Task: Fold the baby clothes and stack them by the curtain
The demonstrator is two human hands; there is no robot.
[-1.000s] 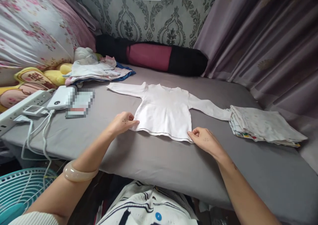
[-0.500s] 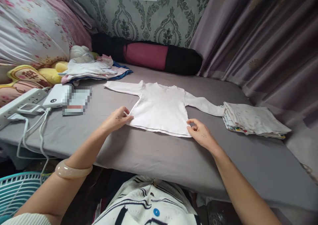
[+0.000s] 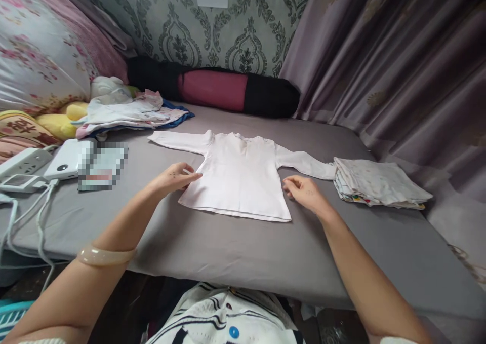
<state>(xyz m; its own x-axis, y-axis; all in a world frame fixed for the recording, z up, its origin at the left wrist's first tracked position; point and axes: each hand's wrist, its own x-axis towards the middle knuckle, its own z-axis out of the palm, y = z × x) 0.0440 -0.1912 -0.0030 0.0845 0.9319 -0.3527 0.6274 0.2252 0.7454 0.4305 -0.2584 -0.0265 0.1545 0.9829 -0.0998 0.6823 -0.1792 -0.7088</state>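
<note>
Wallpaper [image 3: 212,35] is met at upper right by a curtain [image 3: 379,70]. On grey sheeting [image 3: 235,247], a white shirt [image 3: 241,182] is laid flat at centre, flanked by the left hand [image 3: 175,178], fingers parted, and right hand [image 3: 307,192], loosely curled; whether cloth is gripped cannot be told.

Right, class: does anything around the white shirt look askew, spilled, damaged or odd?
No spill shows. The white shirt looks askew: one sleeve lies nearly straight, the other slopes toward the folded stack. Oddly, blocky pixels blur a flat item beside the white device.
</note>
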